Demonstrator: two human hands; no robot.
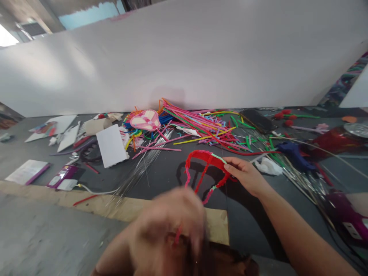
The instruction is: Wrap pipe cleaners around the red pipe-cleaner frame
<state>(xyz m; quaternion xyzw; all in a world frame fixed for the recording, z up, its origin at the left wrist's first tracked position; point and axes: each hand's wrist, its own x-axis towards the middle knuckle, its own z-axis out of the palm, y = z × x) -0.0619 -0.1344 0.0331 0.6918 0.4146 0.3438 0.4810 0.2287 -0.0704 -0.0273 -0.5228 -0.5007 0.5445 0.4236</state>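
My right hand (246, 175) pinches a red pipe-cleaner frame (205, 168) by its right side and holds it upright above the dark mat (161, 176). The frame has red loops with pale green and pink wrapping along its edge. My left hand (172, 224) is low in the middle of the view, close to the camera and smeared by motion. A thin red strand shows by its fingers, but whether it grips it is unclear.
A heap of coloured pipe cleaners (198, 124) lies by the white wall, with a pink fan-shaped piece (145, 119), a bundle of thin wires (143, 165) and a white card (111, 145). Paper scraps lie left; red flowers (283, 114) and a purple glue gun (346, 214) sit right.
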